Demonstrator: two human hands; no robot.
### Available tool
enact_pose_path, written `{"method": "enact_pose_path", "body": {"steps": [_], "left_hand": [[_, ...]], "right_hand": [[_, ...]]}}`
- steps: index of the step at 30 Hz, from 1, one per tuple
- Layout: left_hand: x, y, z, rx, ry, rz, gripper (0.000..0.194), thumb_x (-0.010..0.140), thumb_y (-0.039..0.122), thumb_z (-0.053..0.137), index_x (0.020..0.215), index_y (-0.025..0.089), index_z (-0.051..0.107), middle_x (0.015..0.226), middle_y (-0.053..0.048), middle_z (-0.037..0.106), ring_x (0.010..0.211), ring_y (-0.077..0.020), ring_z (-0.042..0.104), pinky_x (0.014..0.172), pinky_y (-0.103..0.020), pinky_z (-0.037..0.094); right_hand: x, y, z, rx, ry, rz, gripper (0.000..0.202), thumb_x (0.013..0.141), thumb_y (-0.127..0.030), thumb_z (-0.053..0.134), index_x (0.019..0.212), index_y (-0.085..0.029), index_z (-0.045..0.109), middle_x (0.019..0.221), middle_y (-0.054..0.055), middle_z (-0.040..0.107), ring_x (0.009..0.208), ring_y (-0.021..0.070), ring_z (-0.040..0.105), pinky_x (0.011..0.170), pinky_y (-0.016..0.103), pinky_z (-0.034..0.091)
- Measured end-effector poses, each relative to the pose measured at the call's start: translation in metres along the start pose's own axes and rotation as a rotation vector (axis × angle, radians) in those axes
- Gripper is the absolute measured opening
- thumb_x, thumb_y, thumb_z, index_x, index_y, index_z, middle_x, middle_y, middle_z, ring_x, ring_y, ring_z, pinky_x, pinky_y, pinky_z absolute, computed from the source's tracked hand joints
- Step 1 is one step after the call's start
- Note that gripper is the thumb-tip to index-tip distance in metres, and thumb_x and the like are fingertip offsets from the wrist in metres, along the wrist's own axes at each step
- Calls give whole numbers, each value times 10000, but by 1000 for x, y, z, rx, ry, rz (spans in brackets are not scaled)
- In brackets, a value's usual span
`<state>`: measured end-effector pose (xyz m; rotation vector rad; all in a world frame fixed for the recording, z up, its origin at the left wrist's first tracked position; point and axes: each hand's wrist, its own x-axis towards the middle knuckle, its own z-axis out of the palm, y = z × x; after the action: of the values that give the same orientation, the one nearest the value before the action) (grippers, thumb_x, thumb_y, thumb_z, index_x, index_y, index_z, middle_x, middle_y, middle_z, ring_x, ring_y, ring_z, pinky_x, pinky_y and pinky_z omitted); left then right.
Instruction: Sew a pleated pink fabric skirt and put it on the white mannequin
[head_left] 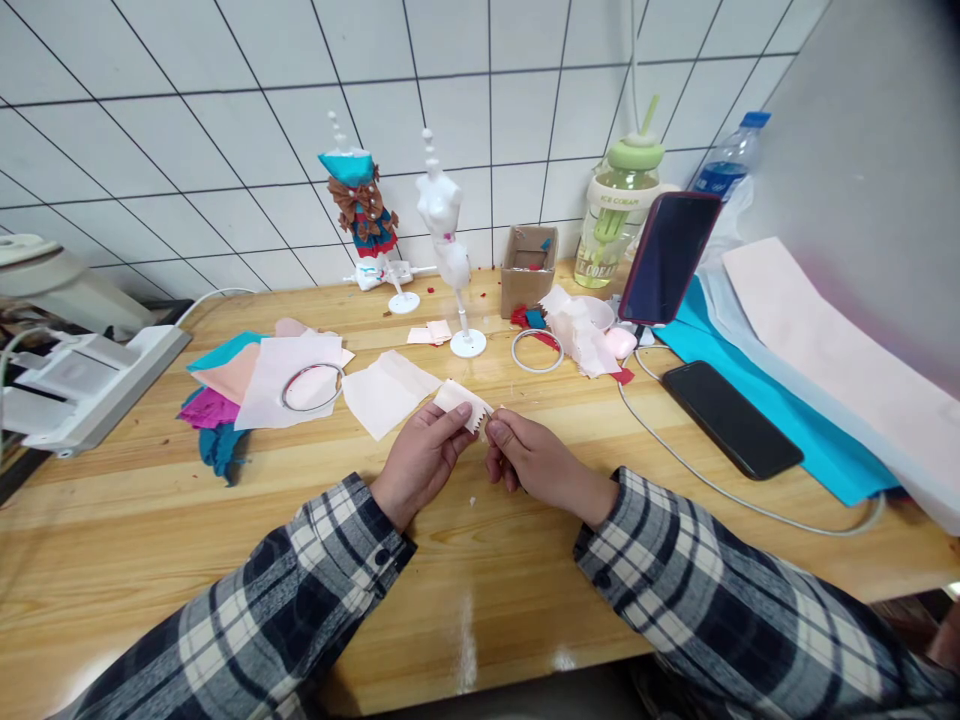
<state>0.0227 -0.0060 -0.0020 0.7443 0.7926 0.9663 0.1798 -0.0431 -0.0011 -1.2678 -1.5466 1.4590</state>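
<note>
Head view | wooden table [480,570], tiled wall [517,130] behind | left grip [426,450] pinching pale piece [451,394] | right grip [538,455] clasping thin tool [488,411]

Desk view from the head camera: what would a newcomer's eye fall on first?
Probably the dressed mannequin, with its turquoise top and brown bows, at the back left of the bare white mannequin. Next, perhaps, front and centre, the left hand, its fingers on a pale jagged-edged piece, the right hand close beside that edge.
</note>
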Motion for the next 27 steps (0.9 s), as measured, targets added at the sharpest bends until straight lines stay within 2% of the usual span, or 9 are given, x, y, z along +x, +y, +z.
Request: {"method": "enact_pose_path", "body": {"steps": [6, 12, 18, 27], "left_hand": [[-1, 2, 3, -59, 50, 35, 160, 737, 179, 749, 867, 124, 674, 829, -38, 704, 750, -118, 635, 697, -211, 528], [0, 3, 4, -164, 145, 99, 183, 705, 109, 736, 846, 171, 636, 755, 36, 672, 659, -83, 620, 638, -194, 527], [1, 1, 2, -112, 113, 85, 143, 734, 140, 733, 843, 150, 641, 758, 12, 663, 683, -91, 612, 635, -192, 518], [0, 0, 2, -60, 65, 76, 253, 729, 177, 751, 967, 159, 668, 903, -12, 692, 787, -109, 631, 679, -201, 527]], "right_hand": [[-1, -2, -1, -35, -40, 9, 296, 1010, -387, 295, 809, -212, 424, 607, -39, 573, 455, 88, 494, 476, 215, 395], [-3, -7, -2, -23, 20, 60, 326, 996, -421, 327, 782, -206, 446, 574, -58, 464, 487, 89, 424, 498, 220, 359], [-5, -13, -2, -24, 7, 107, 312, 1001, -385, 317, 806, -202, 479, 576, -59, 446, 495, 89, 401, 517, 224, 352], [-3, -10, -3, -19, -8, 77, 334, 996, -418, 314, 805, -199, 479, 569, -60, 444, 495, 96, 401, 518, 230, 349]]}}
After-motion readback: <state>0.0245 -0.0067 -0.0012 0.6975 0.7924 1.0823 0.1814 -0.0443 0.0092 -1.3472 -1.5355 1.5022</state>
